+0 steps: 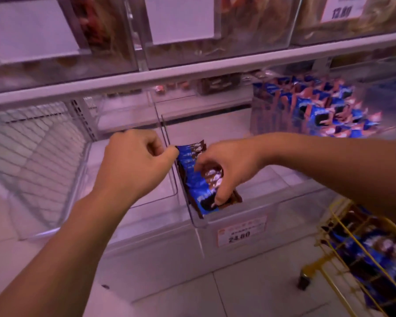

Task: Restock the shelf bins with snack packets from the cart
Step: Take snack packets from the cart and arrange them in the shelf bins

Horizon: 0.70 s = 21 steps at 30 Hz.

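Blue-and-brown packets [193, 177] stand on edge in a row against the left wall of the clear bin [256, 202].

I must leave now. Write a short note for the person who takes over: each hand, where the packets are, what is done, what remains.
Left hand: fingers pinch the far end of the blue snack packets.
Right hand: grips the same row from above.
Packets: standing on edge along the left wall of the clear bin with the 24.80 price tag.
Done: one row in the bin.
Left: most of the bin is bare; more packets wait in the yellow cart.
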### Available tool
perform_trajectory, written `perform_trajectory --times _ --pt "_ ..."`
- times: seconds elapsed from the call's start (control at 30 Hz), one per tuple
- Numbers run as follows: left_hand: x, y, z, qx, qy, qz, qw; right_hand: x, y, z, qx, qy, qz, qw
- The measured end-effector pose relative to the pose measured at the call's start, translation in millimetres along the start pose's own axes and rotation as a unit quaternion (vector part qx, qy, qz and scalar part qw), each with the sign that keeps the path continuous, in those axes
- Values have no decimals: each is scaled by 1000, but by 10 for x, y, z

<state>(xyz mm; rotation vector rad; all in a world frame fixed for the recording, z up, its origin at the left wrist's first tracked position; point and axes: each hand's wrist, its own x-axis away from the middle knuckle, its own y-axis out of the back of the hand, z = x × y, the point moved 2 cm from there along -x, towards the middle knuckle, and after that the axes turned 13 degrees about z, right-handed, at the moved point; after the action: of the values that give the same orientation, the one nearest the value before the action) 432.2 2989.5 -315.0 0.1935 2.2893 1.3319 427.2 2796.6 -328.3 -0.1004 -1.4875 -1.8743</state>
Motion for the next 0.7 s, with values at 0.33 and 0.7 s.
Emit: perform_trajectory --times 0.33,0.7 --pt "-31 -74 -57 9 -55 32 998 -97 -179 -34 208 5 21 978" --pt "24 152 -351 -4 -50 -88 995 345 44 84 82 -41 -29 995"
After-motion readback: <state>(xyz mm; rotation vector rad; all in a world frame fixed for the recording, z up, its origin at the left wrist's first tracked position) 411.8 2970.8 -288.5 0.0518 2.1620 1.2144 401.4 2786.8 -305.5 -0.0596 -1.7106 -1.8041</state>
